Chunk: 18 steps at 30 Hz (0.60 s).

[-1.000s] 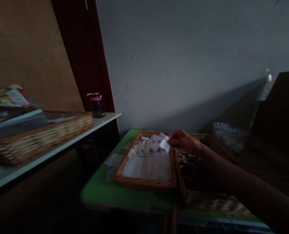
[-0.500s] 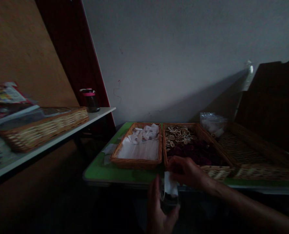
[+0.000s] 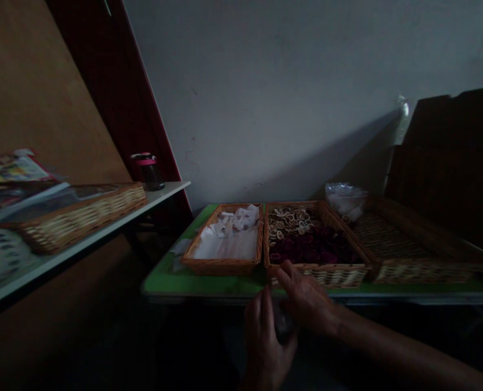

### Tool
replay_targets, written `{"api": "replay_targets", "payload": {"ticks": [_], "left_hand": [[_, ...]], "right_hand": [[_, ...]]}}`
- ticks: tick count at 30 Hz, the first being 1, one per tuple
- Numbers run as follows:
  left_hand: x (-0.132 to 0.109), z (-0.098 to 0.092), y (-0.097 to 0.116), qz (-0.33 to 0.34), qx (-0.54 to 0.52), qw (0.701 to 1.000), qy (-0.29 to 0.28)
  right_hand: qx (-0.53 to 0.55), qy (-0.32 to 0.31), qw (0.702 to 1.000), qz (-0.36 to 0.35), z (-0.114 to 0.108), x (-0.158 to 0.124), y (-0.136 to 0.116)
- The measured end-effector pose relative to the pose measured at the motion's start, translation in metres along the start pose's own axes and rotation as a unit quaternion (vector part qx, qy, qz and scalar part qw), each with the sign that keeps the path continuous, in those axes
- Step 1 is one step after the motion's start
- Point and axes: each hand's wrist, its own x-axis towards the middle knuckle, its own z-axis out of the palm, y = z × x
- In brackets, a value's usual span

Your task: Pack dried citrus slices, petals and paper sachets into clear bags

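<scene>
My left hand [image 3: 266, 342] is wrapped round a small clear container [image 3: 283, 321], perhaps a jar or cup, below the table's front edge. My right hand [image 3: 309, 301] lies over the container's top, fingers bent together; what they hold, if anything, is hidden. Just beyond the hands stands a wicker basket [image 3: 339, 277] with pale dried ring slices [image 3: 290, 220] at the back and dark purple slices [image 3: 315, 247] in front. Left of it, another wicker basket [image 3: 221, 267] holds flat white sheets or packets [image 3: 227, 244] and crumpled white pieces [image 3: 241, 218].
The baskets stand on a green table [image 3: 217, 282] against the wall. At right are a wicker tray [image 3: 424, 271], a clear plastic bag [image 3: 345, 201] and a dark cardboard box [image 3: 440, 146]. A white shelf [image 3: 103, 233] at left bears a wicker basket [image 3: 90, 217] and a dark bottle [image 3: 150, 174].
The white strip or packet that my right hand held at the container's mouth no longer shows. My right hand has come down over the container. The view has shifted slightly.
</scene>
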Motion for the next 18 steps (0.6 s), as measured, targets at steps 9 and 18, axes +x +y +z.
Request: {"api": "replay_targets", "payload": {"ticks": [9,18], "left_hand": [[0.008,-0.002,0.014,-0.019,-0.046,0.997,-0.066],[0.024,0.007,0.010,-0.080,-0.144,0.983,-0.082]], "right_hand": [[0.230,-0.006,0.972,0.050,0.014,-0.007,0.045],[0.472,0.116,0.872,0.047,0.030,-0.061,0.051]]}}
